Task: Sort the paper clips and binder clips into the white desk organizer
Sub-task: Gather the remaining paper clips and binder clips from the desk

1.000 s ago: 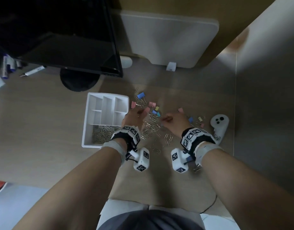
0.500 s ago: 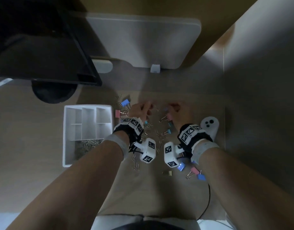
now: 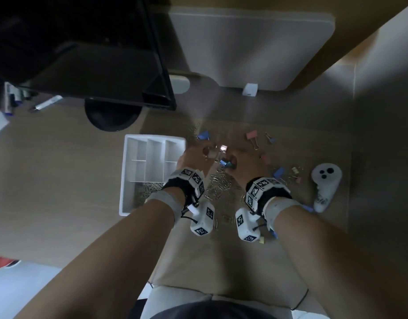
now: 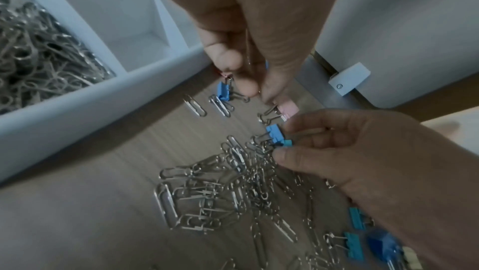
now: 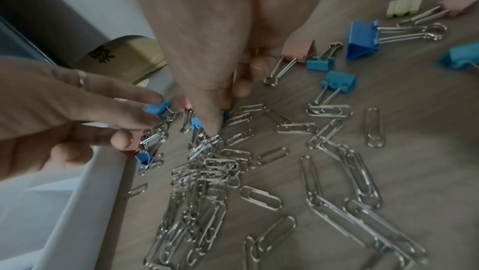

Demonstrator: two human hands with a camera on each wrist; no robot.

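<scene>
Blue binder clips (image 4: pixel 276 134) sit pinched in our right hand (image 4: pixel 362 151), just right of the organizer (image 3: pixel 129 176) — so the drop goes leftward, over its near wall. Our left hand (image 4: pixel 259 28) is nearer that wall, fingertips closed on a wire handle (image 4: pixel 229 81) of another clip. Paper clips (image 5: pixel 215 172) lie loose on the desk (image 3: pixel 60 180) between us and both hands, long axes every which way

Silver paper clips (image 5: pixel 215 174) glint on the pale wood-grain tabletop (image 3: pixel 60 180); the binder clips (image 5: pixel 362 38) come in blue, teal, pink and pale yellow. The organizer (image 3: pixel 127 180) is white, the wristbands (image 3: pixel 260 187) black-and-white checked.
</scene>
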